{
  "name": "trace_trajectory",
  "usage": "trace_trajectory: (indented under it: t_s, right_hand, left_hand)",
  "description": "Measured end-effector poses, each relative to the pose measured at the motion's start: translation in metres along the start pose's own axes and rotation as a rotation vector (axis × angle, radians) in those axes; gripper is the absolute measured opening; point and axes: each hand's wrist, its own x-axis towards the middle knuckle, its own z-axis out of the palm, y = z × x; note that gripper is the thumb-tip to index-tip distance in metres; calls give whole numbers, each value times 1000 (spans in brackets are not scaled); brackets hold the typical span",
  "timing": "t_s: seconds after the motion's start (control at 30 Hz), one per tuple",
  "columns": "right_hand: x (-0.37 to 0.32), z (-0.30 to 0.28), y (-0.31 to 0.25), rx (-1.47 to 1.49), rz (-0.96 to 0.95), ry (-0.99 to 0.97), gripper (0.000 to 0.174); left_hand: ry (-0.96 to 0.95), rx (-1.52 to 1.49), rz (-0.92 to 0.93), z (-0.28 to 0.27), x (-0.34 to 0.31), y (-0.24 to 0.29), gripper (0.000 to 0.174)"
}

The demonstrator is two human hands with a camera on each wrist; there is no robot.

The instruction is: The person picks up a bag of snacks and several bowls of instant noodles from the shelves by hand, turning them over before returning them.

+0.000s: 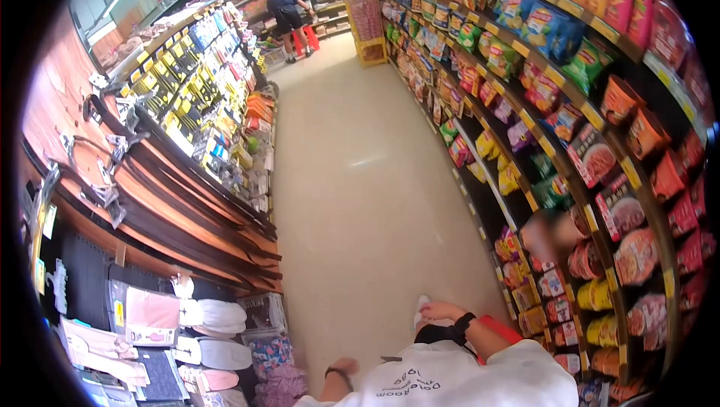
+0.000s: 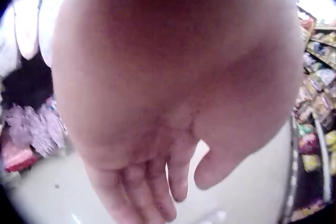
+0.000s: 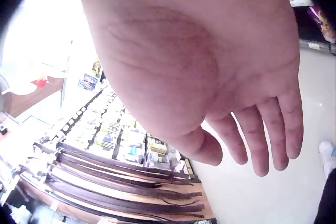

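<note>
My left hand [image 1: 345, 366] hangs low at the bottom of the head view, with a dark band on its wrist. In the left wrist view its palm faces the camera, and the loosely extended fingers [image 2: 142, 195] hold nothing above the pale floor. My right hand [image 1: 442, 311] is in front of my white shirt [image 1: 450, 377], below a black wristband [image 1: 463, 324]. The right wrist view shows an empty palm with fingers [image 3: 257, 145] relaxed and slightly spread. Nearest the left hand are ruffled purple cloth items [image 1: 281, 384]; a red object [image 1: 499, 328] shows beside the right forearm.
A shop aisle floor [image 1: 360, 182] runs ahead between shelves. Belts [image 1: 187, 197] and packaged socks [image 1: 154, 313] hang on the left; snack bags [image 1: 517, 10] and cup noodles [image 1: 596, 294] fill the right. Farther off, a person in dark clothes [image 1: 285, 6] stands by a red stool [image 1: 307, 38].
</note>
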Motion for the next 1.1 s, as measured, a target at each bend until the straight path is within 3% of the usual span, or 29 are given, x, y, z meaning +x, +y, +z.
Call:
trace_trajectory:
  t_s: [0.03,0.13,0.23,0.33,0.43,0.53,0.63,0.73,0.87,0.97,1.03,1.1]
  right_hand:
    - [14,-18,-5,-187,-109,61,29]
    - [50,-79,-12,-209,-55,19,29]
    - [82,-138,-29,-378,58,35,41]
    - [106,-181,-58,-376,102,95,40]
    - [131,-206,-82,-18,111,125,36]
    - [175,-232,-77,-143,49,121,37]
    - [206,-264,-96,-72,121,131,38]
    - [251,-298,-96,81,227,160,36]
    - [296,-354,-133,54,213,198,36]
    - [332,-404,-180,-31,188,294,36]
    - [365,-429,-168,-216,142,357,36]
    - [379,-446,-197,8,179,366,35]
  left_hand:
    - [-383,-881,-26,-20,-9,-16,37]
    - [-61,-1255,-426,-68,-17,-13,40]
    - [432,-1212,-452,-135,-5,-3,35]
    - [669,-1146,-321,-196,22,37,32]
    - [610,-1132,-244,-252,54,74,33]
    - [307,-1296,-210,-295,95,69,34]
    - [113,-1141,-389,-343,126,67,35]
    - [54,-1045,-454,-402,164,38,34]
    - [162,-1080,-437,-515,197,29,33]
    - [168,-1071,-227,-616,235,15,33]
    - [364,-894,-312,-680,246,36,33]
    - [416,-775,-242,-743,255,56,32]
